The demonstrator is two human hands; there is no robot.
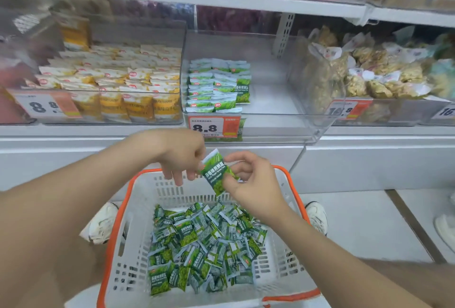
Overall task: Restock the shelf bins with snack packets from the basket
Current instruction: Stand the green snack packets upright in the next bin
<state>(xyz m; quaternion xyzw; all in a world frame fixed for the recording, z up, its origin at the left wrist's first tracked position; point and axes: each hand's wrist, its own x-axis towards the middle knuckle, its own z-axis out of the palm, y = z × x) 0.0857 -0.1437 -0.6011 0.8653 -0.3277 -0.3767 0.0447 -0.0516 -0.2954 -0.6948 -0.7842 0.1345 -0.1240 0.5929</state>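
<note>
Restocking looks partway done: the clear bin [270, 103] above the basket [147, 199] holds neat rows of green packets [216, 86] on its left side only, and a loose heap [204, 241] lies inside the basket. One glossy green packet [216, 172] with white sealed ends hangs just above the basket's far rim, the right hand [251, 179] pinching its lower edge, the left hand [182, 157] its top corner

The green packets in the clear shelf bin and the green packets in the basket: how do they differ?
The bin packets stand in neat overlapping rows; the basket packets lie in a loose, jumbled heap. The bin packets fill only the left part of the clear bin; the basket packets spread over much of the basket floor. Both look like the same green-and-white snack.
</note>
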